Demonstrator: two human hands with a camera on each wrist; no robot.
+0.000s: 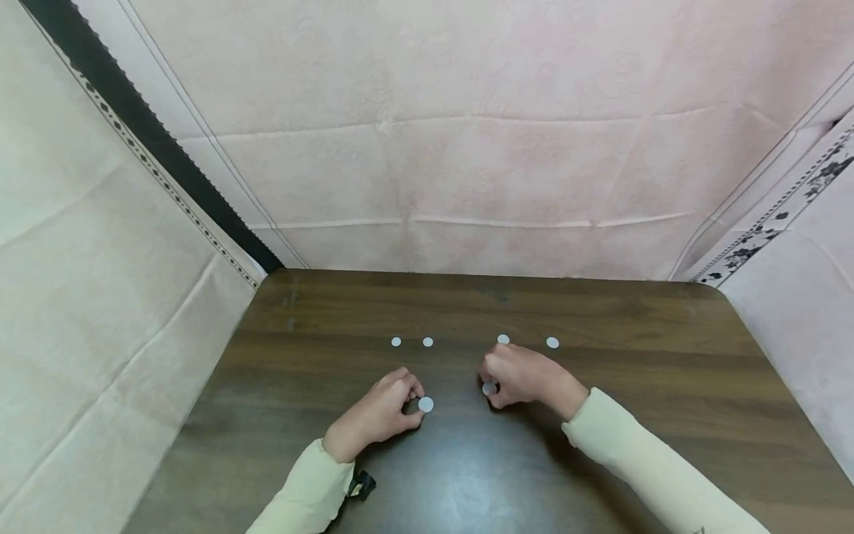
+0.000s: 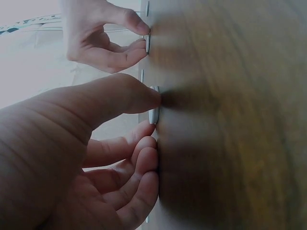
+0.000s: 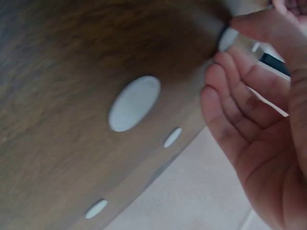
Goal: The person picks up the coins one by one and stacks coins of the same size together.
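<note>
Near the table's middle, my left hand [image 1: 380,408] pinches the edges of a small flat white disc [image 1: 425,404] between thumb and index finger. The left wrist view shows that disc [image 2: 154,105] edge-on, low over the wood, with the other fingers curled beside it. To its right, my right hand [image 1: 523,374] holds a second white disc [image 1: 489,389] between thumb and fingertips at the tabletop. In the right wrist view this disc [image 3: 228,39] is partly hidden by the fingers. Just behind the right knuckles lies another white disc [image 1: 503,339], partly covered by the hand.
Two white discs, a left one [image 1: 396,342] and one beside it [image 1: 428,342], lie further back on the brown wooden table [image 1: 320,319]. Another disc [image 1: 552,343] lies at the back right. Pale cloth [image 1: 467,170] hangs behind the table's far edge.
</note>
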